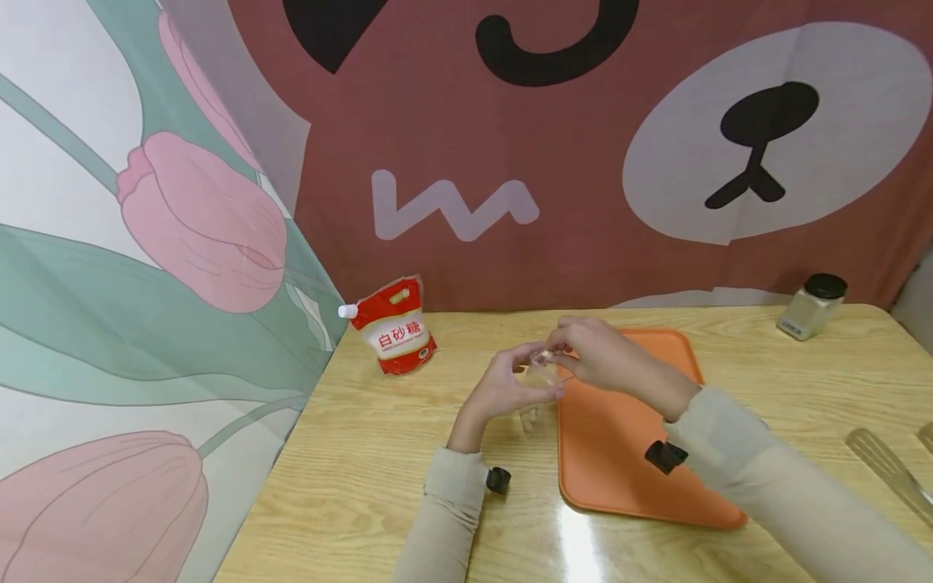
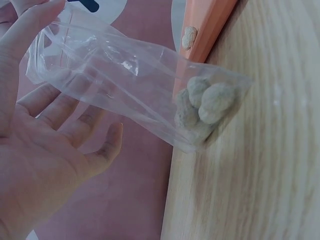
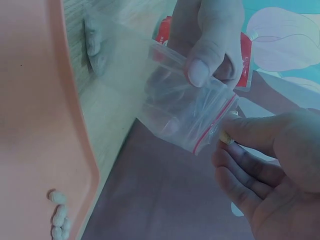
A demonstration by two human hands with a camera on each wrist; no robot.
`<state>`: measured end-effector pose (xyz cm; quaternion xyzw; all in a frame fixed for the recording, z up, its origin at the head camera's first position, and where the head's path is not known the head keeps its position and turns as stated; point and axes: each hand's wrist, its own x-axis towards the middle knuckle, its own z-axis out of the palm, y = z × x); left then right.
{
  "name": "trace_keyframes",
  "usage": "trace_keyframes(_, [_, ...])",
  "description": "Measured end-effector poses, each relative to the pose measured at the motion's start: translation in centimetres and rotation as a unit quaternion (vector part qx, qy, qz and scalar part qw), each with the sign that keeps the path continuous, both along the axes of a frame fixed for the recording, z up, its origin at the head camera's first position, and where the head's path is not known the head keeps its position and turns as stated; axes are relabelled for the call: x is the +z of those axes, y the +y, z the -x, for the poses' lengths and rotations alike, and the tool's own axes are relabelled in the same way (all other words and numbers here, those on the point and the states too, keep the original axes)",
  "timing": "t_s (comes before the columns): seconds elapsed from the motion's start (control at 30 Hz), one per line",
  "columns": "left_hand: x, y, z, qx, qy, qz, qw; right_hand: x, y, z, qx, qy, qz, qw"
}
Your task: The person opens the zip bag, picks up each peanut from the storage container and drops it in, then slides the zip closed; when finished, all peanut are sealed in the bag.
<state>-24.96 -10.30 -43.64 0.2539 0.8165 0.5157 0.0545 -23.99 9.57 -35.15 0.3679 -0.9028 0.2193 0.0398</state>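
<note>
My left hand (image 1: 503,385) holds a clear zip bag (image 2: 117,65) by its upper part, thumb on one side and fingers behind. Several peanuts (image 2: 215,102) lie in the bag's bottom corner, down by the wooden table. A red zip strip runs along the mouth of the bag (image 3: 170,107). At that mouth my right hand (image 3: 280,165) pinches a peanut (image 3: 226,137) between thumb and fingers. In the head view the right hand (image 1: 601,352) is just right of the left one, and the pinched peanut is barely visible.
An orange tray (image 1: 619,453) lies under the right forearm, with several loose peanuts (image 3: 59,215) on it. Back left stands a red-and-white sugar pouch (image 1: 397,328). A black-lidded jar (image 1: 812,308) is at the back right, a slotted spatula (image 1: 885,465) at the right edge.
</note>
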Motion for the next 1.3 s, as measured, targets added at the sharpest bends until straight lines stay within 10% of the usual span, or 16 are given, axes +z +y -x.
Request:
trace_keyframes(0.97, [0.1,0.0,0.1,0.009,0.011,0.003,0.9999,-0.3,1.8,2.0,-0.026,0.043,0.033,0.9982])
trace_keyframes(1.3, [0.2,0.0,0.0,0.009,0.017,0.001,0.9998,-5.4,4.3,5.0,-0.126,-0.058,-0.005,0.9903])
